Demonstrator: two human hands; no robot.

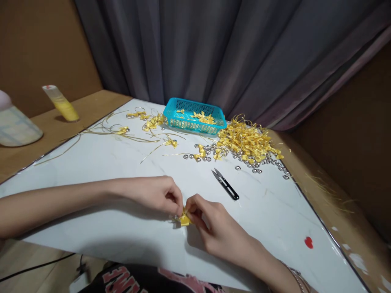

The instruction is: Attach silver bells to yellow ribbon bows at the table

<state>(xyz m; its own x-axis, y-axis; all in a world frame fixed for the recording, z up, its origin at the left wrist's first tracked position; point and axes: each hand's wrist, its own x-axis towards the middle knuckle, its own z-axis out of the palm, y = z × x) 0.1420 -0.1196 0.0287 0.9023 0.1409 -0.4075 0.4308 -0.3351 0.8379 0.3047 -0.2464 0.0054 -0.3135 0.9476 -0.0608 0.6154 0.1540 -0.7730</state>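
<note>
Near the front of the white tabletop, a small yellow ribbon bow [185, 220] lies between my hands. My left hand [161, 195] comes in from the left with its fingertips pinched at the bow's upper left edge. From the right, my right hand [214, 224] pinches the bow's other side, thumb and forefinger together. The bow's knot is partly covered by my fingers. Black thread snips [226, 184] lie on the table just beyond my right hand, blades pointing away to the left.
A turquoise basket [195, 128] holding yellow bows stands at the back. Right of it is a heap of yellow bows [247, 140] with silver rings [256, 171]. Gold cords [122, 136] trail at the left, near a yellow tube [65, 106] and a pale bottle [18, 126].
</note>
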